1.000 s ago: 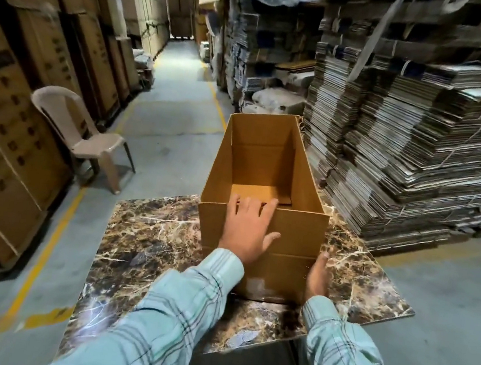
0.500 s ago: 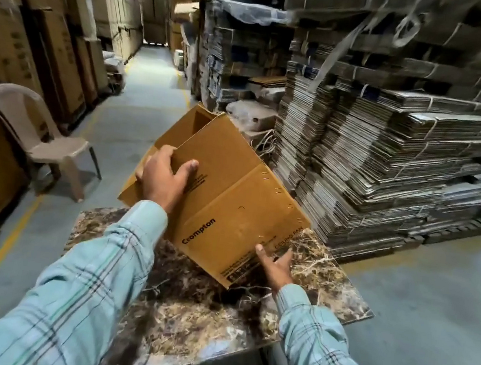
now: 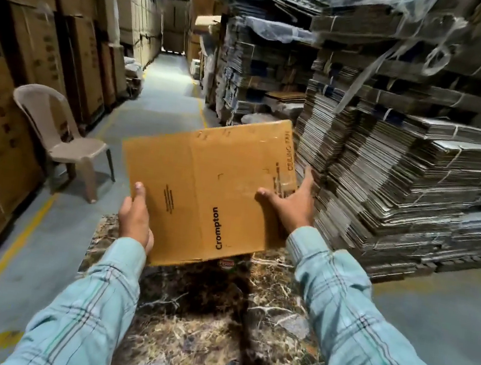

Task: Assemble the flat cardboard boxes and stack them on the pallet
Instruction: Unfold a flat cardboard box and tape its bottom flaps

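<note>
A brown marble-patterned table top (image 3: pixel 209 324) stands in front of me on a grey concrete floor (image 3: pixel 164 103) with yellow lines, in a warehouse aisle that runs away to the far end. On the left, tall stacked cartons (image 3: pixel 19 70) line the aisle, and a beige plastic chair (image 3: pixel 63 136) stands near them. On the right, bundles of flat cardboard (image 3: pixel 409 179) are piled high. I hold the cardboard box (image 3: pixel 205 190) in the air above the far edge of the table, its broad printed face tilted towards me. My left hand (image 3: pixel 136 218) grips its near left edge, thumb on the face. My right hand (image 3: pixel 291 200) grips its right edge, thumb on the face and fingers reaching up behind the side.
</note>
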### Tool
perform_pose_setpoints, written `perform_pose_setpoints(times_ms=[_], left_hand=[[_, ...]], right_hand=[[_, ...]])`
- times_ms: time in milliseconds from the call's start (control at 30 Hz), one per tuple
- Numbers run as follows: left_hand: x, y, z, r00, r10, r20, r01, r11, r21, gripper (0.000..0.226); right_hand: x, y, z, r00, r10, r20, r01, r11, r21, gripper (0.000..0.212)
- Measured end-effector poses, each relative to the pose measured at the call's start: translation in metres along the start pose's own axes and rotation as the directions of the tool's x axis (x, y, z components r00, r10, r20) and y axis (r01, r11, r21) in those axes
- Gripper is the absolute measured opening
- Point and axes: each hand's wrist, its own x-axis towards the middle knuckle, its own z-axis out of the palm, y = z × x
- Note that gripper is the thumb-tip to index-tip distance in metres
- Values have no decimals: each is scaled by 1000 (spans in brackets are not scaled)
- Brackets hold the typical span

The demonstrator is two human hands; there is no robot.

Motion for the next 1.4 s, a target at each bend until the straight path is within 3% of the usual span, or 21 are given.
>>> perform_pose_setpoints(times_ms=[67, 133, 200, 300, 367, 500, 600, 633, 700, 800, 867, 933, 1000, 1067, 1133, 1167, 1267, 1400], left_hand=[[-1, -24, -4, 987, -158, 22, 159, 970, -182, 55], [-5, -48, -2, 962, -262, 73, 272, 931, -243, 59], [-19, -62, 1, 890, -430, 155, 457, 840, -294, 55], [-40, -73, 2, 732, -653, 194, 677, 729, -102, 55], [-44, -79, -1, 709, -694, 125, 699, 715, 5, 56], [-20, -69, -12, 877, -455, -154, 473, 874, 112, 31], [-16, -33, -7, 906, -197, -375, 244, 966, 81, 37], [-17, -17, -1, 932, -72, -356, 134, 979, 153, 33], [-21, 7, 14, 983, 126, -137, -90, 966, 242, 27], [-26, 10, 31, 956, 193, 223, -277, 846, 456, 25], [-32, 0, 38, 912, 127, 389, -378, 629, 680, 25], [-41, -7, 43, 896, 44, 442, -422, 391, 818, 27], [-46, -7, 45, 884, 32, 466, -457, 262, 850, 34], [-45, -7, 45, 872, -4, 489, -477, 209, 854, 41], [-46, -6, 44, 856, -22, 517, -507, 162, 847, 43], [-46, -6, 43, 853, -24, 521, -512, 150, 846, 43], [-48, -7, 41, 847, -2, 532, -526, 150, 837, 43], [-46, -9, 39, 839, 26, 544, -542, 139, 829, 42]], right_hand=[[10, -22, -3, 995, -96, 21, 98, 981, -168, 122], [18, -43, -6, 980, -185, 69, 197, 935, -293, 120], [21, -62, -5, 948, -283, 148, 319, 856, -406, 115], [18, -73, -2, 883, -396, 250, 463, 654, -599, 116], [8, -69, -2, 865, -394, 311, 495, 568, -657, 118], [-22, -41, 1, 816, -392, 425, 571, 430, -699, 118], [-50, -6, 13, 712, -444, 544, 690, 299, -659, 115], [-58, 7, 18, 673, -459, 581, 727, 266, -633, 114], [-72, 31, 23, 628, -489, 605, 760, 221, -611, 110], [-81, 56, 22, 667, -491, 561, 730, 280, -623, 107], [-84, 62, 22, 694, -492, 525, 705, 320, -633, 105], [-85, 64, 22, 699, -510, 501, 697, 330, -637, 105], [-88, 61, 19, 698, -511, 502, 700, 341, -627, 99], [-91, 49, 17, 755, -475, 452, 654, 494, -573, 84], [-86, 33, 21, 859, -377, 348, 509, 708, -490, 73], [-79, 24, 25, 891, -327, 315, 446, 763, -468, 65], [-53, 7, 29, 915, -171, 365, 342, 809, -479, 36], [-40, 8, 31, 901, -70, 428, 273, 858, -435, 30]])
